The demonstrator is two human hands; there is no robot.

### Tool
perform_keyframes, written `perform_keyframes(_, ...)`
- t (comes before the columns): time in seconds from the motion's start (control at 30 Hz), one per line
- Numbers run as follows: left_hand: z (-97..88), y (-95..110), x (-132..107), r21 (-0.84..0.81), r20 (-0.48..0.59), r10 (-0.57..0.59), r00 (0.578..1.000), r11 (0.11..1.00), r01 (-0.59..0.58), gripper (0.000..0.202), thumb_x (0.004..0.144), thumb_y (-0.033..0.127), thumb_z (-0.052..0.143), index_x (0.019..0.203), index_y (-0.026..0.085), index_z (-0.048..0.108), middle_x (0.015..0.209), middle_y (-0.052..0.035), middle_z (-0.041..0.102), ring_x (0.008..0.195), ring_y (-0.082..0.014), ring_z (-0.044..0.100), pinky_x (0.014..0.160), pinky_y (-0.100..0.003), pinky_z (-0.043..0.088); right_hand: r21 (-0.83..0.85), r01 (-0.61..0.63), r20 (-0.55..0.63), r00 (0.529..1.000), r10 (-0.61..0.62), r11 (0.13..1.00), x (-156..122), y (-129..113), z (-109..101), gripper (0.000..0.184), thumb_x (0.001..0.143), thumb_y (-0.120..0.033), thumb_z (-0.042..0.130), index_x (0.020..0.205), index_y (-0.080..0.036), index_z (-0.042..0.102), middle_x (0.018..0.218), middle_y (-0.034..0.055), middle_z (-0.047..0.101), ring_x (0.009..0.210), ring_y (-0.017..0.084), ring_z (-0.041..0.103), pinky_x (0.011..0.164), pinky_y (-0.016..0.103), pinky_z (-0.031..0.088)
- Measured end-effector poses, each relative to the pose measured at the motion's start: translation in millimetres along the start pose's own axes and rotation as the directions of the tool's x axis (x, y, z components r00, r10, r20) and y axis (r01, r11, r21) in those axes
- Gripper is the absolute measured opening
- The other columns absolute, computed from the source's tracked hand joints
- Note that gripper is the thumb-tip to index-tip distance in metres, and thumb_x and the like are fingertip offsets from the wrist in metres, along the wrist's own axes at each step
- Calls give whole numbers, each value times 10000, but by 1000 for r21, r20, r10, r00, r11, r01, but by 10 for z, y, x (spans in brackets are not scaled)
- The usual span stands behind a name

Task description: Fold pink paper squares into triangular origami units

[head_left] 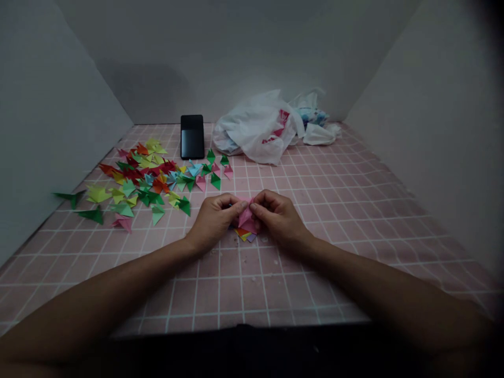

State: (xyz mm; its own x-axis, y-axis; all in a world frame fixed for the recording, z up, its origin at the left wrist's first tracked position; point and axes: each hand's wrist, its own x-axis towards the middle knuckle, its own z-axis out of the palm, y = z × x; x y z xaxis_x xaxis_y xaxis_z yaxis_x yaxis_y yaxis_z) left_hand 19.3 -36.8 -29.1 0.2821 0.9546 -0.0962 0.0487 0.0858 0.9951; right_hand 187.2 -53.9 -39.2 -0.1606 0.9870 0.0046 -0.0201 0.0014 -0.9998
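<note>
Left grip (214, 223): clenched, fingers and thumb pinching the left side of a folded pink paper (247, 216).

Right grip (277, 219): clenched on the same paper from the right, its fingertips close to those of the left grip.

Pink paper: held between both grips, just above the mat, partly hidden by the fingers; its exact fold cannot be seen.

Under the hands: a small stack of multicoloured paper (244, 235) lies directly beneath the pink paper, with crumbs (248, 257) scattered nearer the wrists.

Left of the hands: a loose pile of paper triangles (137, 178) in green, red, yellow, pink and blue spreads across the pink grid mat (334, 220), with a few strays near the left wall (51, 131).

Far end: a black phone (192, 136) and a white plastic bag (255, 128).

Risks: too hard a pinch could crease or tear the thin paper; a shifting wrist could knock the stack, and the left forearm could sweep the nearby triangles.
</note>
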Motion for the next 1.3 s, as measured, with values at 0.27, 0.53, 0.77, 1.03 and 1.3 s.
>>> perform_keyframes(0.27,-1,-14,5,38,-16,61,998,997,-60,326,747,451,781,675,153,671,667,6,593,616,-106,528,592,-238,436,-14,13,-9,1000,-13,1000,-8,-3,2,215,838,-347,676,752,-211,533,575,-62,538,479,92,503,474,239,392)
perform_keyframes(0.53,-2,14,13,55,3,68,998,996,-68,332,728,454,794,661,161,654,637,10,599,596,-105,511,587,-237,419,8,9,17,1000,-9,1000,-11,15,-5,196,859,-367,652,790,-206,565,570,-48,583,485,106,515,492,245,415)
perform_keyframes(0.77,-33,54,20,236,79,170,982,954,-184,167,764,290,710,661,164,676,637,8,627,604,-106,527,575,-223,421,-10,-4,82,997,5,1000,1,-25,-45,255,848,-412,684,764,-205,561,580,-48,572,495,105,521,489,244,413)
perform_keyframes(1.03,-64,15,68,84,148,71,986,993,-84,271,830,421,691,790,153,683,719,0,643,646,-105,580,613,-222,479,-103,63,-36,997,-67,993,3,-57,-72,222,889,-342,622,726,-196,584,544,-37,578,461,103,518,477,247,398)
perform_keyframes(1.3,-24,5,59,-56,133,7,991,998,0,341,681,384,849,813,157,631,707,19,665,597,-95,617,587,-213,518,-38,102,-119,987,-106,994,8,-33,-52,253,906,-368,625,725,-203,564,532,-37,581,453,104,525,480,247,431)
